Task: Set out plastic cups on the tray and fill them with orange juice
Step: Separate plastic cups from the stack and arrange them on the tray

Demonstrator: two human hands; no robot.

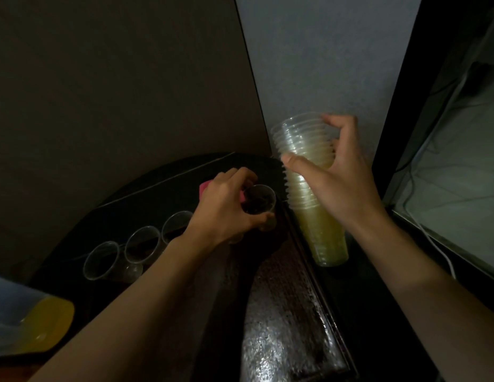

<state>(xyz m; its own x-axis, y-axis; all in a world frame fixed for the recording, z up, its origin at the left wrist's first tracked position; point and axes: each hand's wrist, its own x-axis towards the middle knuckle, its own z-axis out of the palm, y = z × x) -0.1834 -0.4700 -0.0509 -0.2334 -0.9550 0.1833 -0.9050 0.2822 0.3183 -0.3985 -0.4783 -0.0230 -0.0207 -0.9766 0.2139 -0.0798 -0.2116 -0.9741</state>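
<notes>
**Both hands on cups: one single, one stack**

Left hand, mid-frame: fingers curled round a single clear cup, gripping it from the side near the rim. Cup is upright, mouth up, looks empty. Its base is low over the dark surface; can't tell if it touches.

Right hand, right of centre: wrapped round a tall stack of cups, thumb across the front, fingers behind, index on the top rim. Stack is nested and yellowish-clear, and tilts with its top toward upper left. Its base sits just right of the tray rim; can't tell if it rests on anything.

Containers:
- Three clear cups run diagonally toward lower left from the left wrist: near cup, middle cup, far cup. All are upright and close together, with no juice visible in them.
- Juice container, lower-left corner: translucent, orange liquid inside, cut off by the frame edge.
- Pink object sits behind the left hand, mostly hidden.

Edges and room:
- Tray: dark and glossy, its raised right rim running diagonally from centre to bottom. The left edge is lost in the dark.
- Open glossy tray surface below the single cup, between the two forearms.
- Two wall panels meet in a corner just behind the stack.
- White cable on the right, apart from the stack.
</notes>
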